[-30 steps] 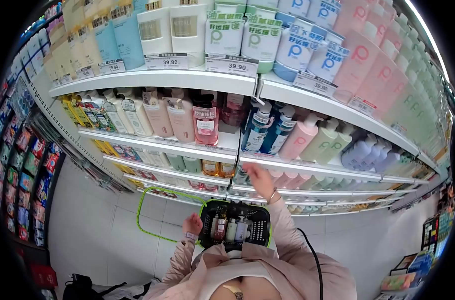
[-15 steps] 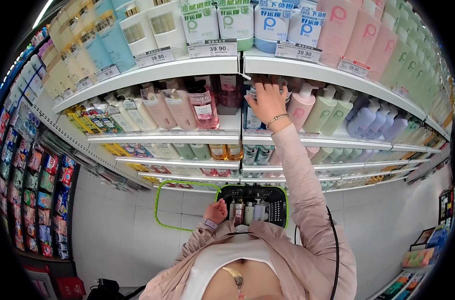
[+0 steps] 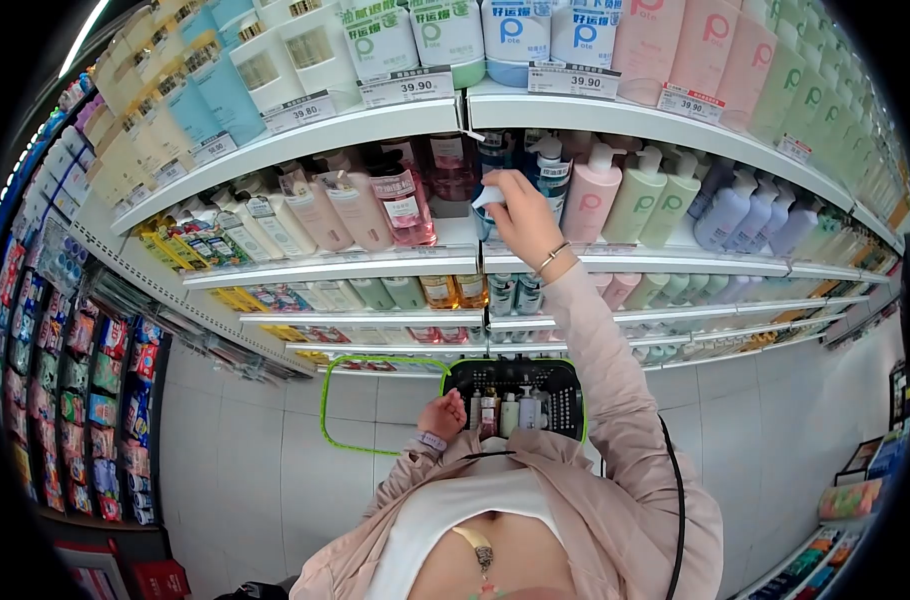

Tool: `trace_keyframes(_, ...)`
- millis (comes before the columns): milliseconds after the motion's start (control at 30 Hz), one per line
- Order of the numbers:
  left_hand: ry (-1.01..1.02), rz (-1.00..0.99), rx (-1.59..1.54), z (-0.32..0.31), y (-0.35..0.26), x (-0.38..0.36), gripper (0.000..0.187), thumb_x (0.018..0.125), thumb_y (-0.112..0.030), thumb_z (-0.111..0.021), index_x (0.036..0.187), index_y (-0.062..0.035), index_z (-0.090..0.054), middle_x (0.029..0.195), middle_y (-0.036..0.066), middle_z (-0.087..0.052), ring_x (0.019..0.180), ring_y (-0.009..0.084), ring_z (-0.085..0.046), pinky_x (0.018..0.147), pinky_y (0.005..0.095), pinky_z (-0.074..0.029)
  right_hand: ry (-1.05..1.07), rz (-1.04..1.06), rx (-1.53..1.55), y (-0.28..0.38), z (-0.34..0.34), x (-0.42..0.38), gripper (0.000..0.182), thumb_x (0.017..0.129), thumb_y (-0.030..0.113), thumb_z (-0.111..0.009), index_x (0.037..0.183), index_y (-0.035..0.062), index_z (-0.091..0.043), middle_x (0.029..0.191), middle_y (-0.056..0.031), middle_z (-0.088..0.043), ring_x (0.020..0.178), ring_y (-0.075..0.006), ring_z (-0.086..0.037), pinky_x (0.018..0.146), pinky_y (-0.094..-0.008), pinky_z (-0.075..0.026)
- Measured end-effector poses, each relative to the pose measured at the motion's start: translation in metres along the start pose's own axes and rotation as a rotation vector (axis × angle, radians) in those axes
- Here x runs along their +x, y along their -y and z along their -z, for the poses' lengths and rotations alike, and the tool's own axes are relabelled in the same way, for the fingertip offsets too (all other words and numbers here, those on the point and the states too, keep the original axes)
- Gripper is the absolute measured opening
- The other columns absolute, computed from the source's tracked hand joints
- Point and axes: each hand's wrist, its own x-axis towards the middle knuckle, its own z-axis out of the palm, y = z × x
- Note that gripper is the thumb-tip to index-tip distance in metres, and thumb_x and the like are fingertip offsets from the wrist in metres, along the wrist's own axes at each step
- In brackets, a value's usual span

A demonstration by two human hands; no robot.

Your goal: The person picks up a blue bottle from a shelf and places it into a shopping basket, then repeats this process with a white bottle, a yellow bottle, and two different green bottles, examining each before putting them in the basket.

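Observation:
My right hand [image 3: 520, 210] is at the second shelf, fingers closed around the pale pump head [image 3: 489, 196] of a bottle. Most of that bottle is hidden behind the hand and wrist. Just behind it stand dark blue pump bottles [image 3: 552, 172], with a pink pump bottle [image 3: 594, 196] to the right. Lower down, my left hand [image 3: 443, 414] is curled closed by the left side of a black shopping basket [image 3: 565, 400], with nothing visible in it. Several bottles [image 3: 509, 413] stand inside the basket. Its green handle loop [image 3: 325, 405] extends left and meets my left forearm.
Above, the top shelf [image 3: 615, 105] carries large bottles and price tags. To the left on the second shelf is a pink bottle [image 3: 403, 205]. Lower shelves hold more bottles. A rack of colourful packets [image 3: 100, 410] stands at far left. A black cable [image 3: 678, 490] runs beside my right arm.
My right hand has come down and slightly left from the dark blue bottles, and now grips a pale pump head. My left hand stays curled by the basket. The view has shifted slightly.

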Motion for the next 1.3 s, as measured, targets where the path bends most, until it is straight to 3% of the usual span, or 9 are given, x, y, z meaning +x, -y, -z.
trace_keyframes(100,-0.127,0.260,-0.440,-0.034,-0.020,-0.010,0.015,0.083,-0.017,-0.045,0.092,-0.0113,-0.057,0.083,-0.002,-0.059,0.075,0.0132,-0.054,0.069,0.0274,-0.043,0.008,-0.017,0.097,0.006,0.012,-0.008,0.026,0.069,0.001,-0.060,0.094,0.0019,-0.052,0.091,-0.0110,-0.054,0.080,-0.0279,-0.054,0.065,-0.0303,-0.045)
trace_keyframes(400,0.135,-0.129,-0.075,-0.179,-0.102,-0.024,0.042,0.086,-0.037,-0.041,0.121,-0.0129,-0.041,0.116,0.004,-0.047,0.102,0.0196,-0.047,0.083,0.0337,-0.038,-0.167,0.079,0.193,0.084,0.088,-0.009,0.029,0.067,0.006,-0.064,0.095,0.0048,-0.058,0.090,-0.0099,-0.058,0.075,-0.0220,-0.058,0.063,-0.0268,-0.046)
trace_keyframes(500,0.385,-0.032,-0.224,-0.229,-0.105,-0.046,0.063,0.083,-0.055,-0.034,0.129,-0.0128,-0.029,0.127,0.009,-0.036,0.113,0.0274,-0.039,0.092,0.0409,-0.033,-0.112,-0.052,0.425,0.097,0.103,-0.016,0.034,0.067,0.006,-0.065,0.100,0.0030,-0.054,0.087,-0.0092,-0.059,0.073,-0.0138,-0.059,0.063,-0.0239,-0.046)
trace_keyframes(567,0.577,0.109,-0.341,-0.259,-0.096,-0.063,0.081,0.074,-0.068,-0.031,0.133,-0.0131,-0.019,0.130,0.015,-0.031,0.115,0.0352,-0.036,0.094,0.0477,-0.028,0.212,-0.408,0.801,0.091,0.102,-0.027,0.040,0.069,0.007,-0.066,0.105,0.0034,-0.050,0.083,-0.0078,-0.060,0.071,-0.0091,-0.057,0.061,-0.0222,-0.045)
trace_keyframes(633,0.812,0.250,-0.372,-0.259,-0.074,-0.072,0.095,0.065,-0.076,-0.034,0.133,-0.0123,-0.014,0.127,0.020,-0.032,0.110,0.0402,-0.040,0.087,0.0533,-0.035,0.278,-0.408,0.806,0.074,0.083,-0.043,0.044,0.069,0.007,-0.066,0.108,0.0041,-0.047,0.078,-0.0055,-0.059,0.069,-0.0067,-0.055,0.059,-0.0211,-0.044)
trace_keyframes(767,0.851,0.425,-0.488,-0.245,-0.044,-0.072,0.092,0.067,-0.073,-0.038,0.134,-0.0148,-0.013,0.103,0.019,-0.044,0.084,0.0353,-0.050,0.070,0.0519,-0.043,0.403,-0.650,0.715,0.047,0.060,-0.079,0.036,0.079,0.016,-0.058,0.111,0.0045,-0.047,0.085,-0.0046,-0.058,0.073,-0.0064,-0.054,0.066,-0.0201,-0.045)
trace_keyframes(900,0.855,0.434,-0.635,-0.244,-0.037,-0.076,0.090,0.068,-0.073,-0.035,0.132,-0.0131,-0.017,0.105,0.021,-0.046,0.088,0.0354,-0.051,0.070,0.0512,-0.045,0.097,-0.937,1.738,0.028,0.038,-0.129,0.052,0.088,0.043,-0.033,0.117,0.0004,-0.040,0.110,-0.0107,-0.049,0.101,-0.0212,-0.049,0.087,-0.0330,-0.039)
trace_keyframes(1167,0.644,0.373,-0.704,-0.224,-0.022,-0.070,0.078,0.069,-0.072,-0.037,0.123,-0.0148,-0.036,0.106,0.020,-0.048,0.090,0.0368,-0.052,0.070,0.0532,-0.044,0.302,-1.293,1.386,0.045,0.016,-0.201,0.044,0.084,0.042,-0.042,0.108,0.0050,-0.048,0.097,-0.0052,-0.057,0.082,-0.0120,-0.056,0.070,-0.0238,-0.046)
trace_keyframes(1300,0.706,0.373,-0.765,-0.218,-0.018,-0.069,0.075,0.074,-0.069,-0.032,0.127,-0.0158,-0.031,0.110,0.024,-0.044,0.093,0.0410,-0.048,0.074,0.0569,-0.041,0.164,-1.300,1.404,0.047,0.005,-0.213,0.044,0.084,0.043,-0.042,0.106,0.0057,-0.050,0.091,-0.0045,-0.057,0.074,-0.0096,-0.057,0.061,-0.0205,-0.046)
